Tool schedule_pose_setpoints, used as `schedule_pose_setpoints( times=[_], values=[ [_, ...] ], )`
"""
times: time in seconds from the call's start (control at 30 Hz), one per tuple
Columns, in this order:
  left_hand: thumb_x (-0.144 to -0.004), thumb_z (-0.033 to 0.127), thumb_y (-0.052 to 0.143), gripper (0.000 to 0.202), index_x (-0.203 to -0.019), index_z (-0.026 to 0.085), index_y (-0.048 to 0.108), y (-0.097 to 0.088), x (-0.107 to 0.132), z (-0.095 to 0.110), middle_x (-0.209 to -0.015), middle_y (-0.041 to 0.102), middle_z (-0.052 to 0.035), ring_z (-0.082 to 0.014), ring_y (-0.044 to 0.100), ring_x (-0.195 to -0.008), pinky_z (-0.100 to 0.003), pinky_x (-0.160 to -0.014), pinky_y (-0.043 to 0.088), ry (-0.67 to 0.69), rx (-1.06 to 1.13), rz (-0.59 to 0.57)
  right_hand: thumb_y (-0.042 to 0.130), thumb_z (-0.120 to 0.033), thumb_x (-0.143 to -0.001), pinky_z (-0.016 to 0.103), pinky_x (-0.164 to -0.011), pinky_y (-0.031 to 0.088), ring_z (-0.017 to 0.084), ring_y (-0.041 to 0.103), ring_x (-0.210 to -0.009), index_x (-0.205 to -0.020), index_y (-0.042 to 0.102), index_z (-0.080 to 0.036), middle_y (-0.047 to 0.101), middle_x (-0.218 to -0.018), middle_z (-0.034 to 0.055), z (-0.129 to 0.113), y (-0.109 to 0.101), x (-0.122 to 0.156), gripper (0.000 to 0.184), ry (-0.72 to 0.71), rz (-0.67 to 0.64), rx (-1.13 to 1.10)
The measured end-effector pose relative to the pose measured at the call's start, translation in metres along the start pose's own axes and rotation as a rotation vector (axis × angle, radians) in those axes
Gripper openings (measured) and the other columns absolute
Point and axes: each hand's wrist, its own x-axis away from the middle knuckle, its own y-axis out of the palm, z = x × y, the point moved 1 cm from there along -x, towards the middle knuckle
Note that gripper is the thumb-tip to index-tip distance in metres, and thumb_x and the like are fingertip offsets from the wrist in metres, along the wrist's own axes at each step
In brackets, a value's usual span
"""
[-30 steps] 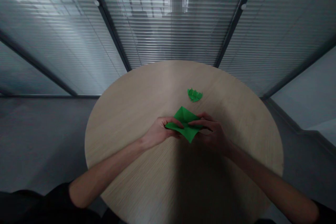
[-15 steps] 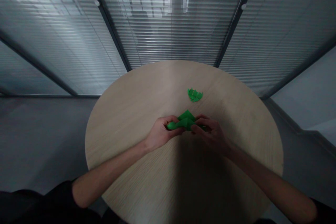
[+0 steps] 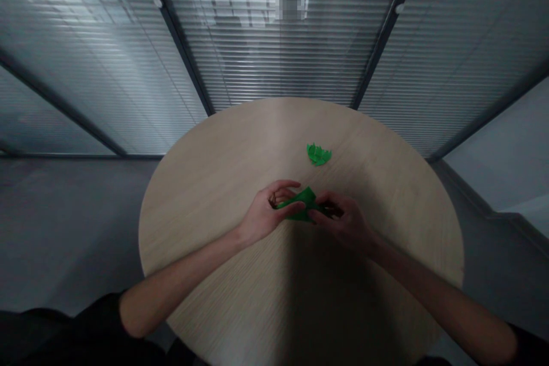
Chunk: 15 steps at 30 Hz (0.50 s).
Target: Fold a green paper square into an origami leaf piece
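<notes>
A green angular piece [image 3: 306, 198], which looks like folded sheet material, is between my two hands over the middle of the table. My left hand [image 3: 266, 210] holds its left end, with the thumb across the near side and the index finger stretched out above the far side. My right hand [image 3: 345, 218] pinches the right end between thumb and fingers, hiding that part. Beyond the hands lies a small green jagged object [image 3: 318, 154] with upright points; its kind is unclear.
The round wooden table [image 3: 206, 183] has a curved edge all around. Behind it stand glass panels with blinds [image 3: 257, 63] in dark frames. A dark shadow falls across the near side of the tabletop.
The green piece has been turned, so its raised peak now shows as a slanted flat face. My left fingers have lifted off its far side, while the thumb has moved across it.
</notes>
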Motion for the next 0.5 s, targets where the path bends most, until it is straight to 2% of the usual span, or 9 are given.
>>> schedule_pose_setpoints(
  times=[0.1, 0.17, 0.37, 0.5],
  values=[
    [-0.083, 0.042, 0.078, 0.033, -0.101, 0.015, 0.072, -0.0006, 0.0004, 0.0012, -0.081, 0.071, -0.0030, -0.0150, 0.065, -0.071, -0.025, -0.065, 0.050, -0.008, -0.059, -0.017, 0.074, -0.040, -0.086, 0.025, -0.057, 0.052, 0.015, 0.064, -0.063, -0.084, 0.064, -0.021, 0.066, -0.074, 0.0001, -0.0014, -0.0011, -0.0002, 0.021, 0.011, -0.019, 0.006],
    [-0.085, 0.042, 0.076, 0.028, -0.091, 0.015, 0.073, -0.0007, 0.0012, 0.0022, -0.072, 0.066, -0.0004, -0.0124, 0.059, -0.063, -0.023, -0.059, 0.044, 0.001, -0.101, -0.012, 0.073, -0.040, -0.087, 0.026, -0.059, 0.054, 0.016, 0.065, -0.065, -0.085, 0.064, -0.021, 0.067, -0.076, 0.0011, -0.0020, -0.0018, -0.0002, 0.021, 0.007, -0.028, 0.008],
    [-0.084, 0.047, 0.076, 0.034, -0.076, 0.015, 0.066, 0.0000, 0.0016, 0.0012, -0.057, 0.046, 0.0056, -0.0078, 0.038, -0.051, -0.022, -0.049, 0.026, 0.016, -0.117, 0.001, 0.073, -0.038, -0.088, 0.025, -0.062, 0.055, 0.015, 0.067, -0.070, -0.092, 0.060, -0.022, 0.067, -0.081, 0.0010, -0.0030, -0.0003, -0.0002, 0.022, 0.009, -0.019, -0.066],
    [-0.085, 0.049, 0.075, 0.037, -0.075, 0.015, 0.063, 0.0010, 0.0020, -0.0018, -0.057, 0.041, 0.0063, -0.0077, 0.035, -0.051, -0.022, -0.048, 0.023, 0.029, -0.100, -0.007, 0.072, -0.041, -0.089, 0.025, -0.064, 0.056, 0.016, 0.069, -0.074, -0.107, 0.061, -0.021, 0.070, -0.085, 0.0023, -0.0031, 0.0005, -0.0022, 0.029, 0.045, -0.045, -0.146]
  ],
)
